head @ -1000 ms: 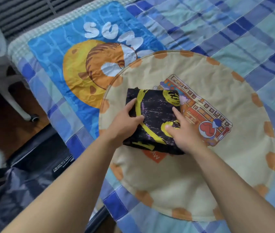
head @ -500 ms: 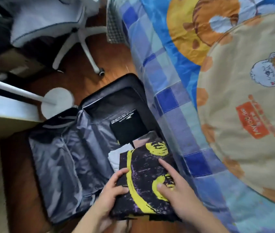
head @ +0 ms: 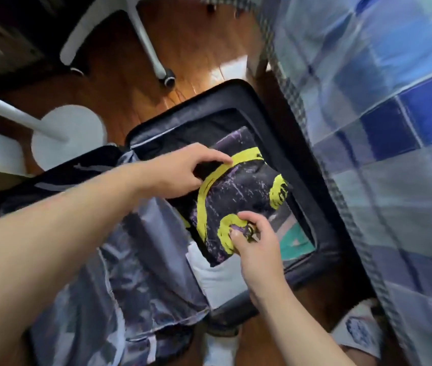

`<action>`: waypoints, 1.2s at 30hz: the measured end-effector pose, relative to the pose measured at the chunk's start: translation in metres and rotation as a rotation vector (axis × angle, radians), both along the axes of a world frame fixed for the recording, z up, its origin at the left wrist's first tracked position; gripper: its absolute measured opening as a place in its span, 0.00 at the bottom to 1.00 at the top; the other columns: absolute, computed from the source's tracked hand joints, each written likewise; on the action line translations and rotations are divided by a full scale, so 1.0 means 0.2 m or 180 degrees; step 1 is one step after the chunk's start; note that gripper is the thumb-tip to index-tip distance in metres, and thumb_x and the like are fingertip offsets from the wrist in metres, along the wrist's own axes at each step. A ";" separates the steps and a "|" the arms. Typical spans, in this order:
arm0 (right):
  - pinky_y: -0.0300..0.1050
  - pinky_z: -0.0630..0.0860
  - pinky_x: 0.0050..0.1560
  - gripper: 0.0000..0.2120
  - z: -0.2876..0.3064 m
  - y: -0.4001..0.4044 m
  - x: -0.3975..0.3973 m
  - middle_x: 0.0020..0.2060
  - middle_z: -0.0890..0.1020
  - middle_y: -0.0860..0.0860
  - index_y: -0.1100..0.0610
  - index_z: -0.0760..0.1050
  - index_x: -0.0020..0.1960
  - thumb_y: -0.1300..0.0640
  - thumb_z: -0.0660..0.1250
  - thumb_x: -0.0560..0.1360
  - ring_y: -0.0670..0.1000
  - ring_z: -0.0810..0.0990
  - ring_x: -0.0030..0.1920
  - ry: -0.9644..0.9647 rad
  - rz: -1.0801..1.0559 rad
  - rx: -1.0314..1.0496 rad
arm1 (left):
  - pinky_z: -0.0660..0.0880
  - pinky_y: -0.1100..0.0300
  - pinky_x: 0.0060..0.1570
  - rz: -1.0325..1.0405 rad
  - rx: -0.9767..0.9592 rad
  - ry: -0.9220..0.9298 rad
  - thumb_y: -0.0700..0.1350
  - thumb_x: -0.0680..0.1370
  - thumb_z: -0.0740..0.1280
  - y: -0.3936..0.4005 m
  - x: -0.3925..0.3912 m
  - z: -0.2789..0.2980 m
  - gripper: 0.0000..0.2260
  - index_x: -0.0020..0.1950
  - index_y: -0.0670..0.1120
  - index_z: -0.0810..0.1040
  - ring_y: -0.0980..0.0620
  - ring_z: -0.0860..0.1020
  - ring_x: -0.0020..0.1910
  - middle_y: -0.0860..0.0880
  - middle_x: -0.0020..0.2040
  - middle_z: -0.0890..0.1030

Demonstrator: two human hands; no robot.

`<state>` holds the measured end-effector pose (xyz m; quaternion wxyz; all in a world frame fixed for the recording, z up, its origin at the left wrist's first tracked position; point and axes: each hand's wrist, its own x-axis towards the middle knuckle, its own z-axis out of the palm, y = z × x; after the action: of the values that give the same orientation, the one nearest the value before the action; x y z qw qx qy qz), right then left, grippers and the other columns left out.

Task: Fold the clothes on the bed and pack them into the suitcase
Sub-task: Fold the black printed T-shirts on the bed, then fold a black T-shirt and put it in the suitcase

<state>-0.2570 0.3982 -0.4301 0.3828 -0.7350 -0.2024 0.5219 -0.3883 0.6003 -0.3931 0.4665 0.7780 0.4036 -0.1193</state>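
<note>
Head view: folded black garment with yellow print lying tilted in the right-hand half of the open suitcase, on top of a white folded piece and beside a grey-and-teal one. Left hand at the garment's upper left edge, fingers curled, forefinger and thumb apparently nipping the fabric at the yellow band. Right hand at the lower edge, fingertips bunched and pinching the cloth near the yellow swirl. Both hands narrow, each holding the garment. Grey lining flap of the other half spread toward the viewer. Bed with blue checked quilt just beside the suitcase, on the right; wooden floor, white chair base and white round stand beyond.

Judged step: seating the bundle in the case. Best done by lowering flat, squaring the edges to the suitcase walls, keeping folds pinned until the cloth rests, then letting go with a light press to flatten. Risk: bundle springing open if released while tilted.
</note>
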 end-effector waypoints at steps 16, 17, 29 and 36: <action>0.46 0.79 0.40 0.10 -0.35 -0.67 0.06 0.41 0.80 0.52 0.50 0.74 0.40 0.63 0.64 0.77 0.54 0.80 0.41 0.0157 0.1145 -0.2513 | 0.73 0.50 0.63 -0.0074 -0.0399 0.1884 0.47 0.79 0.56 -1.15 -0.34 -0.34 0.20 0.70 0.51 0.73 0.42 0.73 0.66 0.46 0.69 0.72; 0.44 0.77 0.35 0.10 -0.23 -0.70 0.10 0.40 0.80 0.52 0.51 0.74 0.40 0.63 0.63 0.77 0.53 0.80 0.38 0.0194 0.1076 -0.2487 | 0.73 0.50 0.63 0.0121 -0.0521 0.1813 0.45 0.79 0.57 -1.17 -0.33 -0.23 0.18 0.69 0.50 0.74 0.42 0.74 0.66 0.45 0.68 0.74; 0.38 0.71 0.31 0.09 1.93 -1.04 0.81 0.39 0.80 0.52 0.55 0.75 0.47 0.66 0.60 0.81 0.47 0.77 0.31 0.0236 -0.0844 -0.0402 | 0.77 0.55 0.41 0.0729 -0.0701 -0.0020 0.41 0.77 0.64 -1.50 0.88 1.62 0.10 0.55 0.44 0.82 0.44 0.83 0.43 0.45 0.45 0.83; 0.48 0.79 0.41 0.08 2.36 -2.19 1.18 0.46 0.84 0.61 0.57 0.78 0.51 0.63 0.60 0.81 0.57 0.83 0.41 -0.0242 -0.2164 -0.0122 | 0.76 0.58 0.36 -0.0270 -0.1196 -0.0501 0.36 0.78 0.65 -2.56 1.74 2.09 0.07 0.48 0.46 0.80 0.45 0.82 0.38 0.42 0.43 0.84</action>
<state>-0.0218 -0.0401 0.0424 0.5132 -0.7864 0.0499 0.3403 -0.0395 0.0878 0.0258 0.6280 0.7006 0.3034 -0.1508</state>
